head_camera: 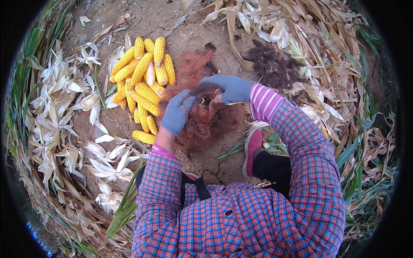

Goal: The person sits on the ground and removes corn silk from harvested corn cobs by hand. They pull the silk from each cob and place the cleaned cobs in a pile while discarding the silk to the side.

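Both hands wear grey gloves and meet over a heap of reddish-brown corn silk (206,125) on the bare soil. A darker tuft of corn silk (206,89) is pinched between them. My left hand (178,111) grips the tuft's left side with thumb and fingers. From the upper right, my right hand (230,88) closes on the other side, its bare thumb tip showing. Just left of the silk lies a pile of husked yellow corn cobs (142,84). One of those cobs has a pale, poorly filled side. The palms are hidden.
Pale dry husks (64,96) are strewn at the left. A dark clump of corn silk (274,66) lies at the upper right, beside a bank of dry stalks and leaves (322,58). Green leaves (124,206) lie by my left arm. A pink shoe (250,151) rests below the silk heap.
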